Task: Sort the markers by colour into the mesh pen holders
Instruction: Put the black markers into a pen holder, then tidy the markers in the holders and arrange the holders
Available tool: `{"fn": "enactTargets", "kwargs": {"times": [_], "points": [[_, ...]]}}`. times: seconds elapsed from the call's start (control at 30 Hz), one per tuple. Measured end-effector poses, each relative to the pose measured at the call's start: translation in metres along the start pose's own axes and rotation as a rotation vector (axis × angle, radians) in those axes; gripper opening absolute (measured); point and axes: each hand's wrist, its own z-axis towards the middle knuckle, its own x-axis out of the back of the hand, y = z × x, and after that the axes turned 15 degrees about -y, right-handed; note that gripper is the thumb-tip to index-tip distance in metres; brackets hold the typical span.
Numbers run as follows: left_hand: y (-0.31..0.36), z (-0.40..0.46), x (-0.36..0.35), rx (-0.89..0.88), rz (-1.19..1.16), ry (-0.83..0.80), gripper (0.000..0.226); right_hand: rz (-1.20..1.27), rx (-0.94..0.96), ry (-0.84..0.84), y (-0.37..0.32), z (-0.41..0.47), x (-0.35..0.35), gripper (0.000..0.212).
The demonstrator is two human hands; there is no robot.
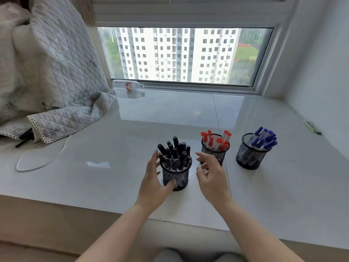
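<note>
The black mesh holder of black-capped markers [176,174] is touched at its side by the loosely spread left hand [154,183]; nothing is gripped by the relaxed, part-open right hand [212,176]. The black holder should be steadied low. Red-capped markers [217,141] and blue-capped markers [263,138] are seen sorted rightward.

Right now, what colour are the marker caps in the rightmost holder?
Blue caps, clearest in the head view.
</note>
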Motion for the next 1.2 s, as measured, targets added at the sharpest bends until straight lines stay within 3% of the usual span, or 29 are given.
{"fn": "enactTargets", "kwargs": {"times": [0.17, 0.3, 0.4, 0.53, 0.77, 1.2], "points": [[0.003, 0.014, -0.025, 0.174, -0.145, 0.072, 0.110, 0.214, -0.246, 0.380, 0.011, 0.007, 0.007, 0.041], [0.000, 0.022, -0.030, 0.245, -0.121, 0.117, 0.080, 0.236, -0.371, 0.502, 0.024, 0.017, 0.015, 0.056], [-0.004, 0.027, -0.028, 0.264, -0.103, 0.143, 0.066, 0.215, -0.450, 0.429, 0.040, 0.027, 0.016, 0.071], [-0.012, 0.036, -0.018, 0.287, -0.092, 0.164, 0.067, 0.258, -0.521, 0.275, 0.062, 0.042, 0.013, 0.096], [-0.028, 0.059, 0.006, 0.307, -0.022, 0.222, 0.067, 0.291, -0.364, 0.250, 0.082, 0.067, 0.008, 0.074], [-0.048, 0.081, 0.025, 0.307, -0.012, 0.258, 0.071, 0.135, -0.375, 0.237, 0.087, 0.041, 0.002, 0.080]]}}
